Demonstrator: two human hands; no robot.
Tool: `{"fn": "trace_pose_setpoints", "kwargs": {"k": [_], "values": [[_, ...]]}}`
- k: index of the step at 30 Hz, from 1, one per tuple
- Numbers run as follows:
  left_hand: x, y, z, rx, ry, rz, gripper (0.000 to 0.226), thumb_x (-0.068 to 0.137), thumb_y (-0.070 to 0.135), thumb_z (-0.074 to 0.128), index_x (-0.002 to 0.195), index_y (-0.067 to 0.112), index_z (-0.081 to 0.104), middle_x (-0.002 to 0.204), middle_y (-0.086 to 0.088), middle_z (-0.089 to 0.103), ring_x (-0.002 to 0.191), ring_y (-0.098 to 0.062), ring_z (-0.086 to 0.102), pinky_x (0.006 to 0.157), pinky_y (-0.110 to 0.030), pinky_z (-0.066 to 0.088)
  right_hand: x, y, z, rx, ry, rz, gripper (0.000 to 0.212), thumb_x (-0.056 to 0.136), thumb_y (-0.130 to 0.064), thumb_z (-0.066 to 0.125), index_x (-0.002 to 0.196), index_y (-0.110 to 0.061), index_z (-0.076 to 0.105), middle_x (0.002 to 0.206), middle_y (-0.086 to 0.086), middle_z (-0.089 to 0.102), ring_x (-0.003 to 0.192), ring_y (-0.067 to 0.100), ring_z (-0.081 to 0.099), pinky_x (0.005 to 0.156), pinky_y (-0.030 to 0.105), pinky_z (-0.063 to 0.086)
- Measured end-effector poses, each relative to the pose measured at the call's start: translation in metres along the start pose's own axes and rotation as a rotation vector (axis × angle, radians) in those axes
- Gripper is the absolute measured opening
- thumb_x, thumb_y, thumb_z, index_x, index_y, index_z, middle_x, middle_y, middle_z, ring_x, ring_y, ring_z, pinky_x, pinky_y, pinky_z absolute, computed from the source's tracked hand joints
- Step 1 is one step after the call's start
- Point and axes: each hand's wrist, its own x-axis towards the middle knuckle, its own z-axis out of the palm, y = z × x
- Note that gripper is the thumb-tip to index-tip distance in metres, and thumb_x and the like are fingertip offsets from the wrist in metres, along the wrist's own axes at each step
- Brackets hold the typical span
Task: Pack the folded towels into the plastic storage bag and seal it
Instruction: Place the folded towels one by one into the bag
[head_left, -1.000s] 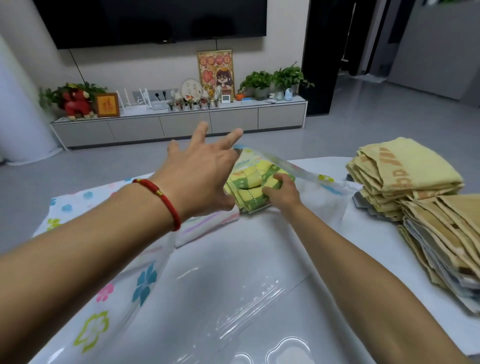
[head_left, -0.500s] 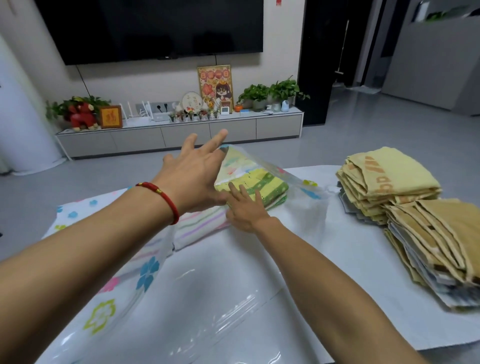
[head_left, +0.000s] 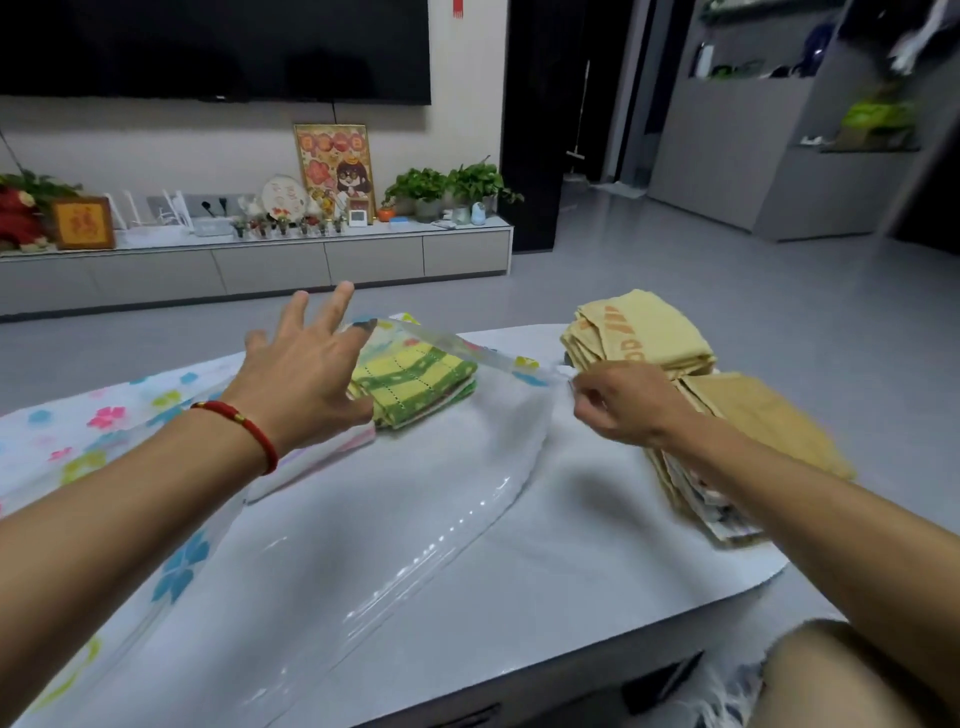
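Orange lettering is printed on the top towel of the stack (head_left: 644, 332), but it cannot be read. The bag (head_left: 441, 467) flap is lifted by the spread left hand (head_left: 306, 379); a green towel (head_left: 415, 379) is seen just right of it, inside. The right hand (head_left: 623, 405), loosely curled and empty, is held beside the stack.

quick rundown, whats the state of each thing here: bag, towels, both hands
plastic storage bag: lying flat, mouth held open, unsealed
green and yellow towel: folded, inside the bag
yellow towel stacks: folded, outside the bag, on the table
left hand: fingers spread, lifting the bag's top edge
right hand: loosely curled, at the stacks, grip unclear
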Motion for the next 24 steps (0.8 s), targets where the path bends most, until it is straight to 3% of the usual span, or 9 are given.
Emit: {"fn": "trace_pose_setpoints", "kwargs": {"k": [2, 4, 6, 8, 13, 16, 20, 23, 24], "values": [[0.002, 0.0, 0.003, 0.01, 0.023, -0.013, 0.075, 0.08, 0.051, 0.067, 0.144, 0.024, 0.04, 0.165, -0.004, 0.0, 0.148, -0.039, 0.006, 0.105, -0.068, 0.034, 0.003, 0.038, -0.002, -0.024, 0.101, 0.236, 0.029, 0.088, -0.035, 0.046, 0.079, -0.015, 0.065, 0.085, 0.007, 0.07, 0.08, 0.034, 0.065, 0.063, 0.038, 0.052], [0.003, 0.0, 0.006, 0.023, 0.075, -0.022, 0.072, 0.078, 0.055, 0.069, 0.14, 0.025, 0.048, 0.164, -0.007, 0.007, 0.146, -0.04, 0.01, 0.104, -0.067, 0.035, 0.015, 0.074, 0.004, -0.022, 0.149, 0.447, 0.025, 0.094, -0.029, 0.051, 0.1, -0.014, 0.071, 0.106, 0.011, 0.068, 0.1, 0.037, 0.063, 0.078, 0.043, 0.052], [0.004, 0.0, 0.01, 0.03, 0.119, -0.028, 0.071, 0.076, 0.057, 0.069, 0.137, 0.027, 0.052, 0.163, -0.008, 0.013, 0.145, -0.04, 0.013, 0.101, -0.067, 0.037, 0.033, 0.1, 0.012, -0.012, 0.052, 0.607, 0.037, 0.098, -0.029, 0.052, 0.129, -0.014, 0.064, 0.132, 0.017, 0.057, 0.124, 0.04, 0.052, 0.097, 0.049, 0.046], [0.006, -0.001, 0.015, 0.031, 0.133, -0.037, 0.072, 0.075, 0.059, 0.069, 0.138, 0.031, 0.051, 0.163, -0.008, 0.016, 0.145, -0.039, 0.013, 0.101, -0.068, 0.037, 0.052, 0.12, 0.021, 0.028, -0.054, 0.738, 0.047, 0.098, -0.033, 0.052, 0.141, -0.015, 0.054, 0.143, 0.023, 0.049, 0.134, 0.043, 0.043, 0.107, 0.052, 0.04], [0.012, -0.011, 0.029, 0.076, 0.17, -0.025, 0.072, 0.069, 0.064, 0.069, 0.134, 0.036, 0.055, 0.16, -0.006, 0.026, 0.142, -0.04, 0.019, 0.095, -0.071, 0.041, 0.078, 0.135, 0.032, 0.049, -0.133, 0.908, 0.047, 0.097, -0.046, 0.06, 0.134, -0.017, 0.055, 0.139, 0.024, 0.054, 0.128, 0.047, 0.045, 0.105, 0.05, 0.038], [0.014, -0.018, 0.037, 0.121, 0.193, -0.015, 0.072, 0.065, 0.067, 0.069, 0.129, 0.036, 0.059, 0.157, -0.007, 0.032, 0.137, -0.042, 0.024, 0.09, -0.072, 0.044, 0.083, 0.134, 0.023, 0.056, -0.058, 0.936, 0.043, 0.088, -0.033, 0.076, 0.125, -0.021, 0.06, 0.134, 0.02, 0.056, 0.126, 0.042, 0.048, 0.105, 0.05, 0.036], [0.013, -0.018, 0.038, 0.15, 0.209, -0.025, 0.074, 0.063, 0.068, 0.071, 0.129, 0.037, 0.057, 0.157, -0.008, 0.031, 0.136, -0.043, 0.025, 0.087, -0.072, 0.045, 0.093, 0.13, -0.006, 0.269, -0.174, 0.956, 0.044, 0.086, -0.011, 0.078, 0.125, -0.016, 0.059, 0.134, 0.015, 0.054, 0.121, 0.036, 0.053, 0.1, 0.043, 0.047], [0.007, -0.014, 0.031, 0.143, 0.223, -0.043, 0.07, 0.064, 0.063, 0.074, 0.126, 0.035, 0.059, 0.157, -0.008, 0.028, 0.137, -0.043, 0.026, 0.087, -0.069, 0.046, 0.095, 0.125, -0.029, 0.566, -0.33, 0.922, 0.025, 0.094, -0.005, 0.066, 0.115, -0.017, 0.064, 0.122, 0.01, 0.059, 0.095, 0.024, 0.058, 0.083, 0.037, 0.053], [0.004, -0.013, 0.029, 0.134, 0.22, -0.051, 0.069, 0.065, 0.062, 0.074, 0.126, 0.035, 0.059, 0.158, -0.008, 0.027, 0.138, -0.042, 0.026, 0.087, -0.068, 0.046, 0.091, 0.122, -0.036, 0.681, -0.36, 0.927, 0.026, 0.094, -0.003, 0.063, 0.113, -0.021, 0.065, 0.119, 0.007, 0.061, 0.094, 0.023, 0.059, 0.083, 0.035, 0.054]]}}
